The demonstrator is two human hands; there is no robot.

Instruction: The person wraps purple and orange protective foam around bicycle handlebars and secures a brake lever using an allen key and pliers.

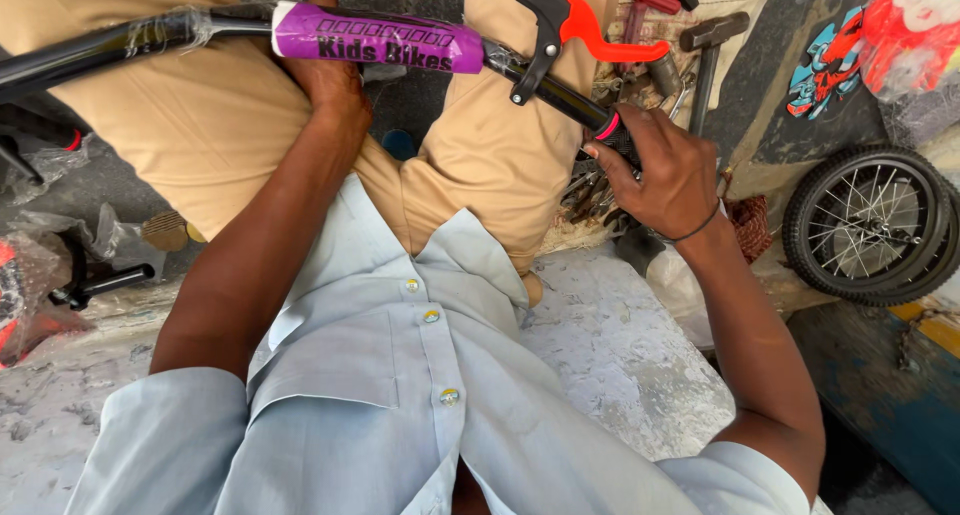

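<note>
Black handlebar [560, 90] runs left-right across the lap, right hand [665, 170] fingers clamped on its grip end past the orange brake lever [590, 25], left hand [325, 75] fingers wrapped behind the purple pad [375, 37].

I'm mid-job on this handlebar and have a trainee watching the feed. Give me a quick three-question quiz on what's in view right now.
1. True or false: the right hand is closed around the end of the black handlebar.
2. Which colour is the pad wrapped around the middle of the bar? A) green B) purple C) white
3. Fill in: the brake lever clamped on the bar between the pad and the right hand is ____ in colour, on a black mount.

Key
1. True; its fingers wrap the bar's end.
2. B; the left hand holds the bar just behind that pad.
3. Red.
</note>
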